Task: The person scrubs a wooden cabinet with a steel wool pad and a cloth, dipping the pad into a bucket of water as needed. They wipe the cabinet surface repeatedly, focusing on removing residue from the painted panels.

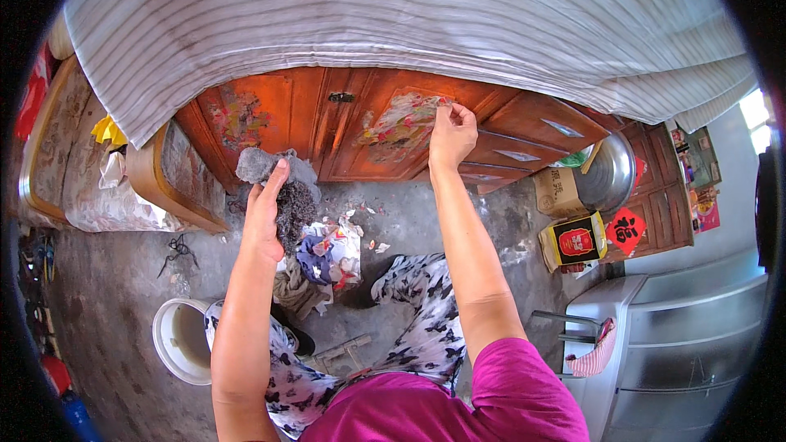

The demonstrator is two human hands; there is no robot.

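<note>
R hand [452,134] pinches sticker [401,124] edge on cabinet [278,110]; thin, prob tears easily, so grip at the loose corner. L hand [264,214] closed on soft scrubber [293,206].

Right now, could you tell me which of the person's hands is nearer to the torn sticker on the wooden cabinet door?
Right. The right hand pinches the upper edge of the torn sticker, touching it. The left hand is off to its left and lower, holding a grey scouring pad, apart from it.

left hand [264,214] — grips scouring pad [293,206] | right hand [451,135] — pinches sticker [401,124] on cabinet door [286,110]
</note>
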